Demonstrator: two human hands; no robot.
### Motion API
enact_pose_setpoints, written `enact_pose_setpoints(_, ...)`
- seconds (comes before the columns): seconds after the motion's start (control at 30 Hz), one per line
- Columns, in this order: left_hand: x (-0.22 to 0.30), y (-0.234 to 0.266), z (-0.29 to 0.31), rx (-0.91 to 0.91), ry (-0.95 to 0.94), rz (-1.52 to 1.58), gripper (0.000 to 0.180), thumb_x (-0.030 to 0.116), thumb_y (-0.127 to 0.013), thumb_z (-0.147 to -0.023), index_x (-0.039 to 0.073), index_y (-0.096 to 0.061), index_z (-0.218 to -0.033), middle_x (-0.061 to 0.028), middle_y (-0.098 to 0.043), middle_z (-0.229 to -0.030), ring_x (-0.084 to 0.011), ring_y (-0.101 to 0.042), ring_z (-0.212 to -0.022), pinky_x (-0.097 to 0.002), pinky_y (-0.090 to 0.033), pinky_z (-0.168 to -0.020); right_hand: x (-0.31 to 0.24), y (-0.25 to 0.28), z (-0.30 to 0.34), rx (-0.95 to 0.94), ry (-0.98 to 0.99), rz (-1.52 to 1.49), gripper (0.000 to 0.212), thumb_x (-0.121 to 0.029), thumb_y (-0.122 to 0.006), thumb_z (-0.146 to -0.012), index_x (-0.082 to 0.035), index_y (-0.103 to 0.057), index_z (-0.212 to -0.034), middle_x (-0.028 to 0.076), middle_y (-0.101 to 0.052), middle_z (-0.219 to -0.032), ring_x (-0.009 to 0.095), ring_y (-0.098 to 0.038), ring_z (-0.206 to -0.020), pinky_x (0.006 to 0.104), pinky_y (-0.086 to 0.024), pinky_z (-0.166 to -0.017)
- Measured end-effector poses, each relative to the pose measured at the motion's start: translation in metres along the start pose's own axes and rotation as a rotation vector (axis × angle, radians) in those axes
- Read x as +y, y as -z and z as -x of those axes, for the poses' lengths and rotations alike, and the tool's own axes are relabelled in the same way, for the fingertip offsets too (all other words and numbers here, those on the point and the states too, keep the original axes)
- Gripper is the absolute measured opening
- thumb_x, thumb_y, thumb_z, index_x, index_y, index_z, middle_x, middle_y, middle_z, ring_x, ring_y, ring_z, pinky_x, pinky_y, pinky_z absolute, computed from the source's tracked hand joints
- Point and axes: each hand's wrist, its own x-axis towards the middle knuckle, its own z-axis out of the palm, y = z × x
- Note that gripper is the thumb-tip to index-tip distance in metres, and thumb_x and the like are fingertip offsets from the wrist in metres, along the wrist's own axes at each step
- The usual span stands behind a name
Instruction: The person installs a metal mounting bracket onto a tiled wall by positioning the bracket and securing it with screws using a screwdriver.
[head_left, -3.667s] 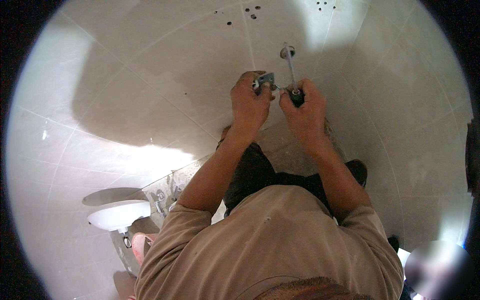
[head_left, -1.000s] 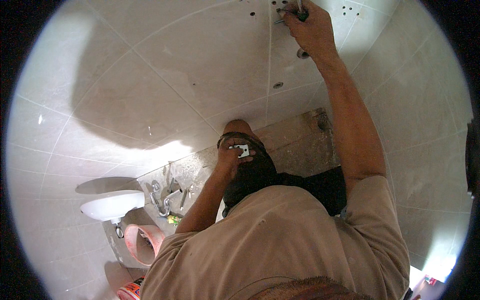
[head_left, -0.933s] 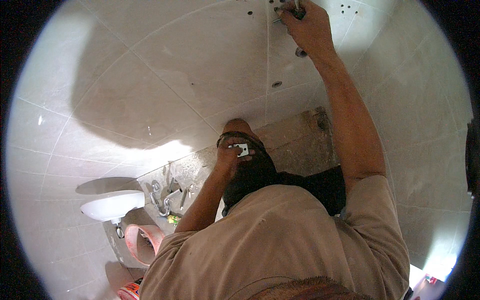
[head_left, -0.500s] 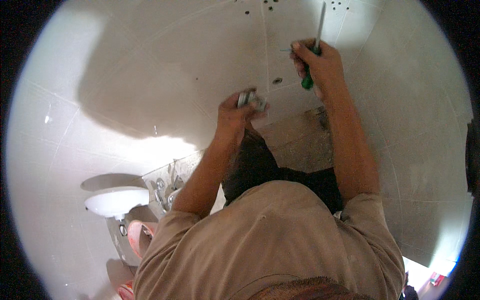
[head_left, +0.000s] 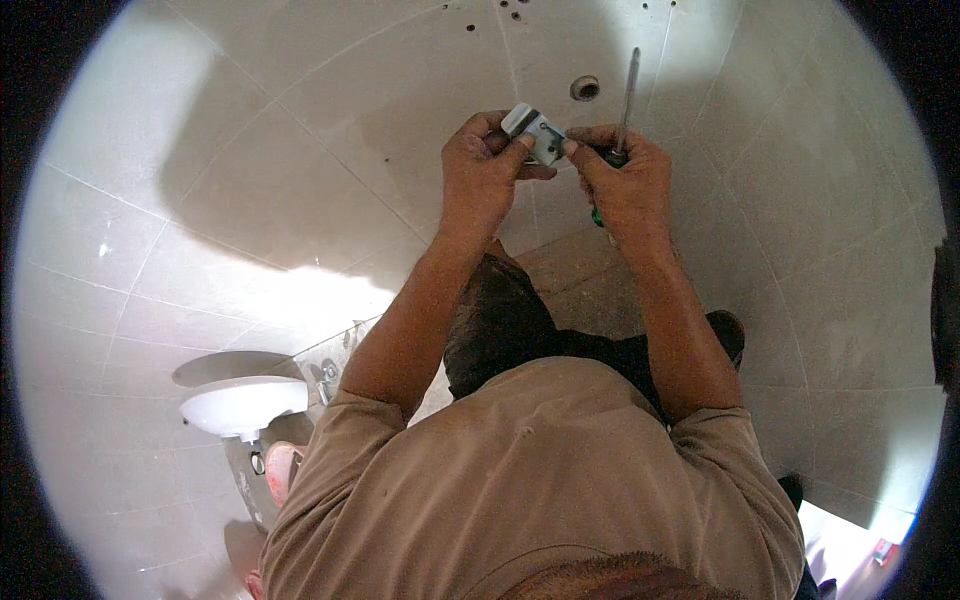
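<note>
Your left hand (head_left: 482,175) and right hand (head_left: 622,185) pinch a small metal bracket (head_left: 534,132) together in front of the tiled wall (head_left: 300,150), the right also clamped on a green-handled screwdriver (head_left: 621,105), so the bracket could slip and drop.

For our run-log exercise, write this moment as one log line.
left hand: grips small metal bracket | right hand: holds screwdriver, fingertips on bracket | backdrop: tiled wall with drilled hole
</note>
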Motion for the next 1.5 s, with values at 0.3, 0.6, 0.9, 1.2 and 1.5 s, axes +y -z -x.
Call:
enact_pose_setpoints(0.3, -0.004, -0.014, -0.012, 0.053, -0.242, -0.263, 0.017, -0.007, -0.066, -0.087, -0.005, -0.065, -0.105, -0.0143, -0.070, -0.100, -0.0216, -0.071, -0.087, -0.0319, -0.061, -0.073, 0.012, -0.010, -0.024, 0.081, 0.184, 0.069, 0.020, -0.017, -0.078, -0.084, -0.001, -0.075, -0.096, 0.008, -0.072, -0.076, 0.017, -0.065, -0.062, 0.0312, -0.052, -0.059)
enact_pose_setpoints(0.6, 0.009, -0.015, -0.086, 0.320, -0.839, -0.521, 0.021, -0.008, -0.069, -0.078, 0.004, -0.070, -0.094, -0.0125, -0.069, -0.095, -0.0241, -0.070, -0.084, -0.0315, -0.057, -0.070, -0.019, -0.043, -0.092, 0.222, 0.257, -0.043, 0.017, -0.015, -0.078, -0.082, 0.000, -0.075, -0.090, 0.009, -0.071, -0.074, 0.018, -0.065, -0.063, 0.0320, -0.052, -0.062)
enact_pose_setpoints(0.9, 0.012, -0.018, -0.117, 0.415, -0.823, -0.606, 0.016, -0.005, -0.068, -0.077, 0.001, -0.072, -0.090, -0.0147, -0.070, -0.091, -0.0316, -0.070, -0.085, -0.0376, -0.054, -0.079, -0.026, -0.047, -0.130, 0.193, 0.211, -0.142, 0.015, -0.011, -0.079, -0.084, 0.000, -0.069, -0.087, 0.002, -0.060, -0.061, 0.008, -0.051, -0.048, 0.0246, -0.037, -0.041)
enact_pose_setpoints(1.2, 0.010, -0.016, -0.120, 0.411, -0.775, -0.505, 0.017, -0.007, -0.067, -0.078, 0.001, -0.072, -0.092, -0.0148, -0.071, -0.092, -0.0295, -0.070, -0.084, -0.0351, -0.054, -0.076, -0.034, -0.049, -0.131, 0.152, 0.200, -0.159, 0.013, -0.007, -0.079, -0.083, 0.000, -0.069, -0.086, 0.002, -0.060, -0.061, 0.009, -0.051, -0.048, 0.0246, -0.038, -0.042)
enact_pose_setpoints(1.5, 0.009, -0.016, -0.123, 0.432, -0.838, -0.455, 0.017, -0.007, -0.068, -0.078, 0.002, -0.072, -0.092, -0.0139, -0.070, -0.090, -0.0283, -0.069, -0.081, -0.0350, -0.054, -0.073, -0.033, -0.049, -0.134, 0.134, 0.229, -0.155, 0.011, -0.005, -0.077, -0.083, 0.001, -0.068, -0.085, 0.002, -0.059, -0.060, 0.009, -0.050, -0.046, 0.0241, -0.038, -0.041)
